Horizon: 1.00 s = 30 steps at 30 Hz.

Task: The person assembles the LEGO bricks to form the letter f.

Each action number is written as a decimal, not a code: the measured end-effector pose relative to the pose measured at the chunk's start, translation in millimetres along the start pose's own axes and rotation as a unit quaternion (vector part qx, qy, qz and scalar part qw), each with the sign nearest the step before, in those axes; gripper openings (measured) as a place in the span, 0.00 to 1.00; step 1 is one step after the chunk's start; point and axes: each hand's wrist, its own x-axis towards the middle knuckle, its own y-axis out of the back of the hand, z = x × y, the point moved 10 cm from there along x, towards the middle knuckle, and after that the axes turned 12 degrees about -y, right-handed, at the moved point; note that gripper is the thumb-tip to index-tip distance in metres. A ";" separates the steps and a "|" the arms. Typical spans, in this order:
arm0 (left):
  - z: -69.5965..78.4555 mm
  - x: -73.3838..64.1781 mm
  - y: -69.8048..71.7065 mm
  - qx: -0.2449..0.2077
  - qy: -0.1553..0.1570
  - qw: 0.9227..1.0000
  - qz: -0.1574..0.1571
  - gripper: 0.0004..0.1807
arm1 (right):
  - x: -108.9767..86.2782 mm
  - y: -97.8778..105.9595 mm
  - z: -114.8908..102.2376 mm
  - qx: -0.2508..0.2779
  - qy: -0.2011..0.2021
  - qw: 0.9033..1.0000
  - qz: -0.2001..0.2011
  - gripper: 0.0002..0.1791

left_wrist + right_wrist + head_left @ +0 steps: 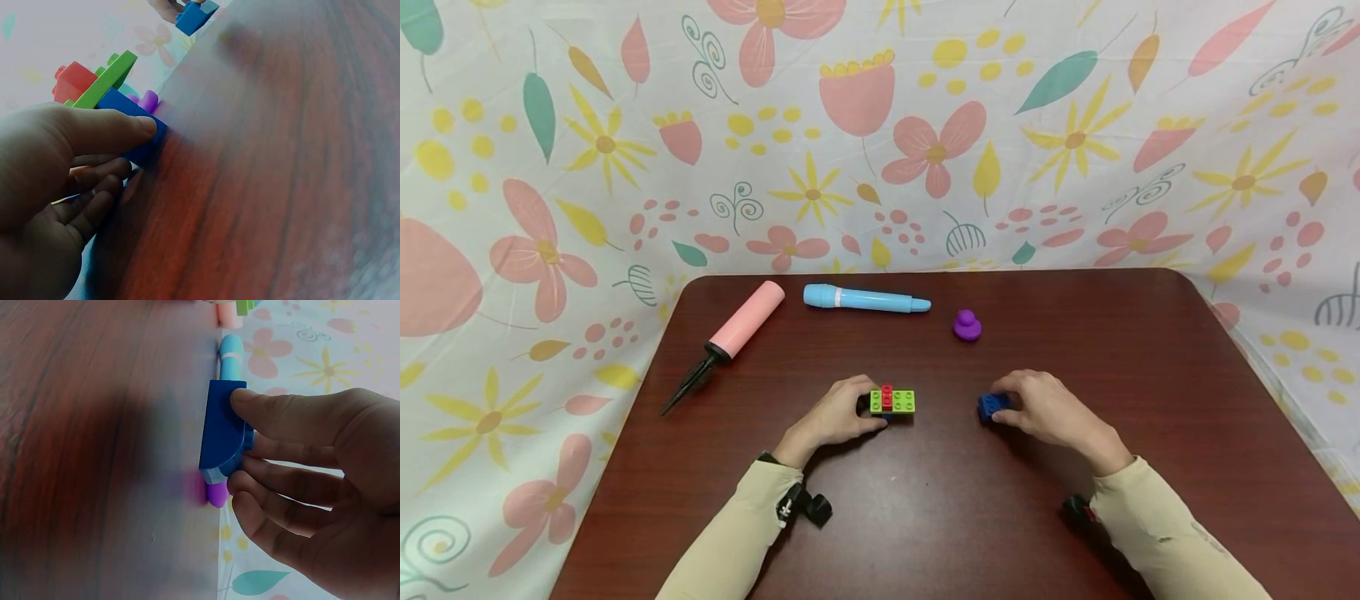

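Note:
My left hand (835,412) pinches a small stack of toy building blocks on the table. In that stack a red block (887,397) sits across a light green block (906,400), and beneath them is a blue block (145,150), mostly hidden in the head view. The left thumb presses on the blue block's side. To the right, my right hand (1048,408) holds a separate blue block (222,422) with one curved side between thumb and fingers. A gap separates this block from the stack.
Toward the back of the brown table (925,517) lie a pink hand pump (748,321) with a black nozzle, a light blue microphone-shaped toy (868,300) and a small purple rounded toy (967,326). A flower-patterned cloth (865,167) hangs behind.

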 end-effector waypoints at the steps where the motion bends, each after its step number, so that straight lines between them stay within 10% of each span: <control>1: 0.2 0.1 0.1 0.000 0.000 1.000 0.000 0.17 | 0.5 0.2 -1.1 0.001 0.000 1.000 0.000 0.17; 30: 0.5 -1.1 0.1 0.000 -0.007 1.000 0.006 0.17 | 15.5 3.6 -52.0 0.007 0.034 0.999 0.010 0.18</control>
